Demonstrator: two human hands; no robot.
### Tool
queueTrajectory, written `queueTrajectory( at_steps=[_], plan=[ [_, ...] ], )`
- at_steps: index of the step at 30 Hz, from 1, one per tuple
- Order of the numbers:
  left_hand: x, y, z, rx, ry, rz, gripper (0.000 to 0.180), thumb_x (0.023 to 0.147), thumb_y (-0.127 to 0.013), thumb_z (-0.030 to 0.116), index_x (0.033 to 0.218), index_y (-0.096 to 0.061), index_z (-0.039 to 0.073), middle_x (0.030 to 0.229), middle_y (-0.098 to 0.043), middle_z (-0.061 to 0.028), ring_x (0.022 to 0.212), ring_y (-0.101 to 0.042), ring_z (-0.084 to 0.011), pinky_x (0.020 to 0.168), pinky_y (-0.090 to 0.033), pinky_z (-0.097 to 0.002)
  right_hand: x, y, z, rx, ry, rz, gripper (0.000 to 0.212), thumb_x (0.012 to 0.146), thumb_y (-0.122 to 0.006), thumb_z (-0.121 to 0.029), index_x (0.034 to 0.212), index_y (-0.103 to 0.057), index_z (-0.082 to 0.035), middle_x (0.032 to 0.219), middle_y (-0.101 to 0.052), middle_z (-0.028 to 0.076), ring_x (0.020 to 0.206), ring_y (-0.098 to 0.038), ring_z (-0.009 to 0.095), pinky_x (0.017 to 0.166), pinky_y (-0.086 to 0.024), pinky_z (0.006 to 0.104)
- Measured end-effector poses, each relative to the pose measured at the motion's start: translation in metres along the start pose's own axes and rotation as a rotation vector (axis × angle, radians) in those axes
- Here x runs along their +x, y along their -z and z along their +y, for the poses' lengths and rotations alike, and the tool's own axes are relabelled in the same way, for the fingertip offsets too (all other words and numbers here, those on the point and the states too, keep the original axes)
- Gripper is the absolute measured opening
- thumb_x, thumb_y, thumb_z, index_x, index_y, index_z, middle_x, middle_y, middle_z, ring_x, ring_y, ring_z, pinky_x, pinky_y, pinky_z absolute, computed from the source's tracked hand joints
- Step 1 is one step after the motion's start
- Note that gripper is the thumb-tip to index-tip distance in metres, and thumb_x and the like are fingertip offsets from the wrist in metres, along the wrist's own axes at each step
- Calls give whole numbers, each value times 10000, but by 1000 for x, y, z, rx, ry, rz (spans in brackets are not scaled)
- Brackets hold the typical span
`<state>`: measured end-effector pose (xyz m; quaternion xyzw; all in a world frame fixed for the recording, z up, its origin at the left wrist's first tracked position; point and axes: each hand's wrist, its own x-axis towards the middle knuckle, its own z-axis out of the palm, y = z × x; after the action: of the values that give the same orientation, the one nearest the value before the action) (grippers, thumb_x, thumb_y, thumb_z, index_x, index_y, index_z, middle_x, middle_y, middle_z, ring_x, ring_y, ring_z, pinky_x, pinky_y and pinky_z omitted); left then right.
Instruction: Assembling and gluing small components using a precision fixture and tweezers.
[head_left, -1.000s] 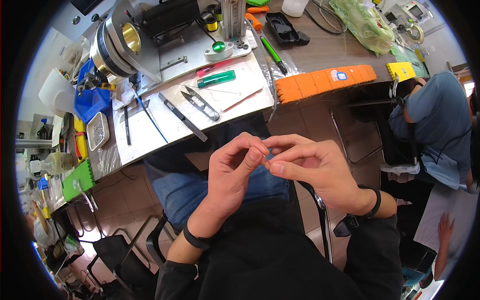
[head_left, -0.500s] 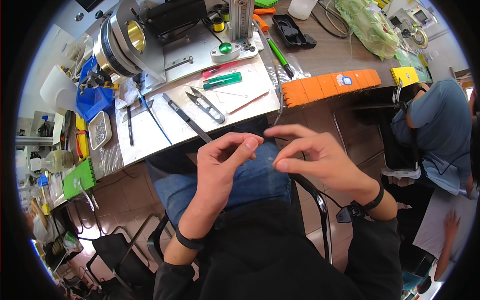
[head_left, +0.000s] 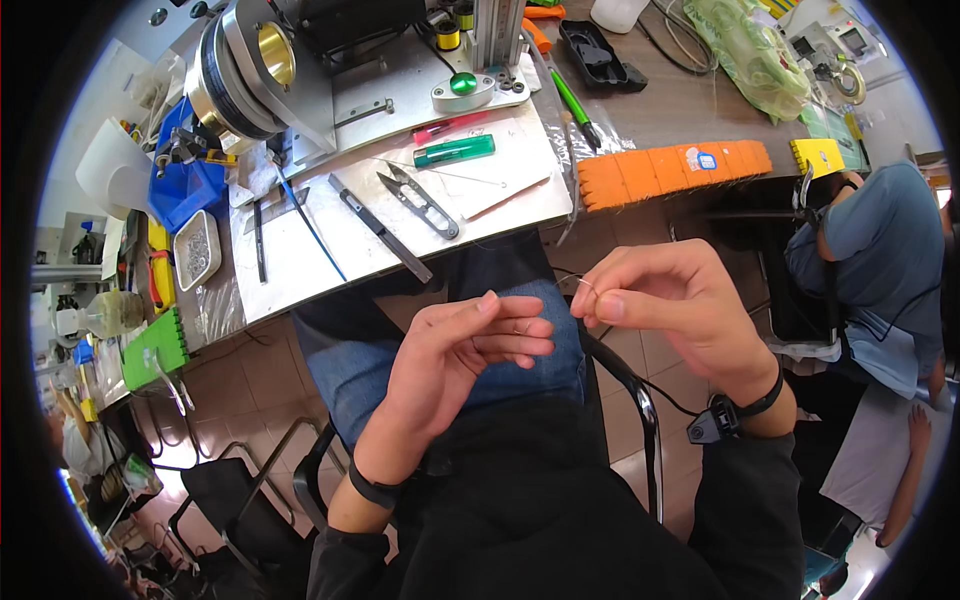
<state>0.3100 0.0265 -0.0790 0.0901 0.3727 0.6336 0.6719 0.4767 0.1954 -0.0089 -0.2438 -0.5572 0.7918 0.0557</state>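
Above my lap, my right hand [head_left: 682, 308] is closed in a pinch between thumb and forefinger. A short curved piece of thin wire or thread [head_left: 571, 279] sticks out from those fingertips toward the left; which of the two it is I cannot tell. Lower and to the left, my left hand [head_left: 445, 355] is open, its thumb raised apart from loosely stretched fingers. A faint fine line crosses those fingers, too thin to make out. On the white work surface beyond are thread snips [head_left: 418, 200], a flat dark metal tool [head_left: 380, 228] and a green lighter [head_left: 455, 150].
A machine with a brass-lined wheel [head_left: 272, 55] stands at the back left. Nearby are a blue bin [head_left: 185, 190] and a white dish of small parts [head_left: 198, 252]. An orange strip [head_left: 675, 172] lines the table edge. Another person [head_left: 865, 260] sits at right.
My hands have moved apart. The left hand has opened from its pinch and dropped slightly; the right has closed into a pinch, with the thin strand now visible at its fingertips.
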Motion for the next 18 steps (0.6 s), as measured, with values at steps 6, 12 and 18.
queueTrajectory(
  at_steps=[6, 12, 18],
  plan=[
    [-4, 2, -4, 45, -46, -25, 404, 977, -543, 236, 1157, -646, -110, 1028, -716, -212, 929, -717, -272, 812, -529, -320, -1, 1, -3, 11, 10, 46, 143, 899, -694, -53, 1005, -715, 40, 996, -708, 109, 927, -650, 127, 848, -509, 254],
    [-1, 5, -4, -22, 33, -74, 391, 975, -552, 229, 1145, -653, -108, 1008, -721, -203, 902, -719, -259, 793, -528, -318, 3, 0, -8, -22, 112, 3, 145, 899, -693, -43, 1008, -709, 52, 999, -705, 116, 929, -649, 126, 837, -511, 253],
    [-2, 3, -5, -25, -47, -4, 379, 971, -580, 240, 1125, -665, -96, 982, -727, -185, 874, -723, -245, 788, -535, -305, 3, -6, -7, -39, 61, -35, 139, 892, -697, -27, 1001, -709, 57, 985, -705, 116, 926, -647, 132, 835, -505, 254]
  ],
)
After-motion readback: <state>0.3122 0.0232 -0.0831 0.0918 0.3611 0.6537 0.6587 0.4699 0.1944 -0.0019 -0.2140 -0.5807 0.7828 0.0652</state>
